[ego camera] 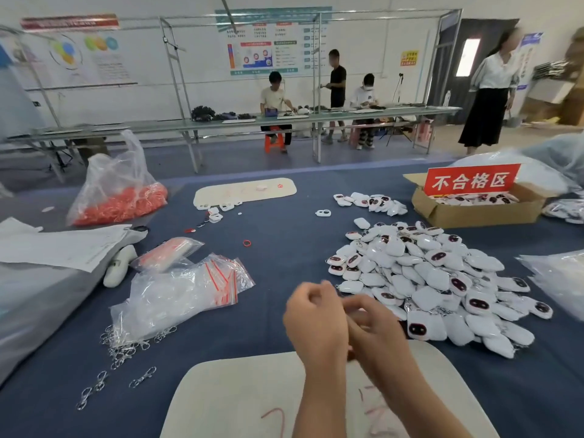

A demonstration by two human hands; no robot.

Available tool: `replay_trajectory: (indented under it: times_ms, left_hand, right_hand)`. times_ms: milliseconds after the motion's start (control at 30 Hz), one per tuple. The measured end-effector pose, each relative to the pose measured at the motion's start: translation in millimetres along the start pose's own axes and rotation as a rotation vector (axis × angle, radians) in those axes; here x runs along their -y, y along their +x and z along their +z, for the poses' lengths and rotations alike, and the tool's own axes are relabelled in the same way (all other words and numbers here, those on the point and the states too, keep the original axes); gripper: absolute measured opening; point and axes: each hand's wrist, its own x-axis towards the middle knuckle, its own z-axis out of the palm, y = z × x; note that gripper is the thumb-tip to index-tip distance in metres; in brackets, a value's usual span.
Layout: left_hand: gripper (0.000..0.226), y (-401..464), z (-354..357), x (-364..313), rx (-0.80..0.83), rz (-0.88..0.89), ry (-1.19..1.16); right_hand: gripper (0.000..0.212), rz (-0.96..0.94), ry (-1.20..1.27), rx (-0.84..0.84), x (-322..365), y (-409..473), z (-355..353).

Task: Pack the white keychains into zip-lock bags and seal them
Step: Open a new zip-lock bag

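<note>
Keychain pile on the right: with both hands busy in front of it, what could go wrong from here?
1. The keychain pile is heaped loosely right beside the right hand; a careless pull may drag several out by tangled rings.
2. The zip-lock bags lie across the table from the left hand, above scattered metal clasps; reaching over could sweep clasps along.
3. The cardboard box with the red sign holds similar keychains, so mix-ups seem possible.
</note>
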Motion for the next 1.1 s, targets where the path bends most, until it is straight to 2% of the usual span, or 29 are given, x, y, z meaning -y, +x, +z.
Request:
replay_trajectory:
  times_ms: [67,133,233,367,500,567,667,767,867,1100]
  left_hand:
    - [0.027,40.3,9.5,-17.9,-0.208,-0.003,0.108]
    - [0.026,61.1,18.5,-17.7,-0.162,0.086,0.139]
    - [0.029,101.8,0.5,-1.6,-0.095,0.305,0.331]
    - [0.030,145.2,-42.9,42.3,-0.145,0.516,0.532]
    - [0.013,170.6,-74.2,63.9,-0.257,0.600,0.664]
    - [0.009,181.2,-82.4,66.2,-0.368,0.599,0.676]
    - [0.032,197.2,-86.9,66.1,-0.435,0.516,0.760]
    - [0.052,201.1,-90.5,67.2,-0.328,0.295,0.868]
    - [0.053,200.6,-90.5,71.1,-0.260,0.144,0.855]
    - [0.049,188.0,-82.8,66.1,-0.393,0.170,0.681]
  right_hand:
    - [0.015,-0.010,-0.075,-0.065,-5.1,36.5,22.8]
    - [0.026,-0.003,-0.121,-0.098,-15.9,62.1,45.0]
    - [0.012,-0.003,-0.185,-0.165,-22.1,91.6,61.8]
    - [0.019,0.050,-0.076,-0.113,-38.2,125.1,83.8]
    - [0.016,-0.003,-0.158,-0.100,-55.0,141.9,102.3]
    - [0.015,-0.069,-0.290,-0.115,-66.0,142.0,105.5]
    - [0.018,-0.115,-0.339,-0.144,-75.0,146.6,107.9]
    - [0.018,-0.113,-0.355,-0.147,-76.0,148.5,108.5]
    - [0.018,-0.117,-0.361,-0.137,-76.8,148.3,110.4]
    - [0.019,-0.130,-0.355,-0.135,-77.9,148.6,109.8]
